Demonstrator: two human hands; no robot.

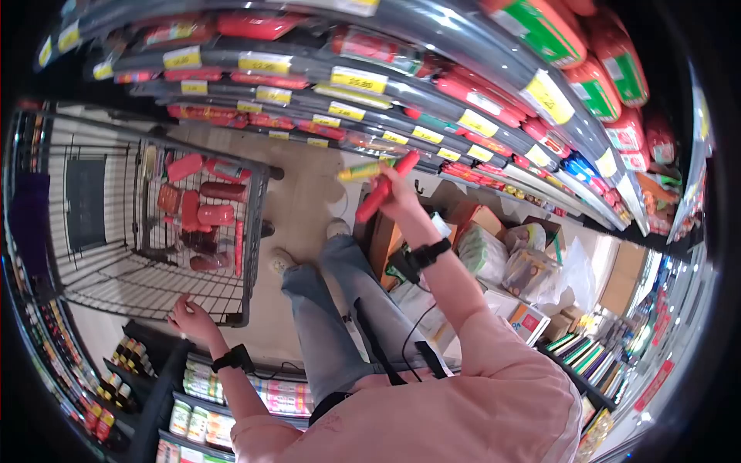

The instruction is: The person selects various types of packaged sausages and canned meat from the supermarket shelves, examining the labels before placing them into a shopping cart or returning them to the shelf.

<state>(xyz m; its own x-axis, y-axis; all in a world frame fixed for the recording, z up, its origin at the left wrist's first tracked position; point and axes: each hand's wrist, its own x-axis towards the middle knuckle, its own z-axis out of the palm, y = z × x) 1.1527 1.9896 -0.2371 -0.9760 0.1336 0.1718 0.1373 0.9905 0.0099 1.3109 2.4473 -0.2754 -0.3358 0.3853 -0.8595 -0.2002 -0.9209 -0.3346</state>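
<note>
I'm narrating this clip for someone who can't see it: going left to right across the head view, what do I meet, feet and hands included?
Purple cloth → left hand → left shoe → right shoe → right hand → white bagged packs → crumpled translucent bag.

Around the right hand (395, 193), the closed fingers hide the middle of the red stick-shaped package (373, 202) and one end of the yellow package (361, 170); any print on either is too small to read. Whether the left hand (193, 318) touches the cart (248, 231) cannot be told. Ahead of that hand, the cart's packages (215, 215) overlap, partly hiding one another. Beyond the right hand, figures on the price tags (359, 79) are mostly illegible, and the upper shelf's green-labelled packages (536, 29) are cut off.
</note>
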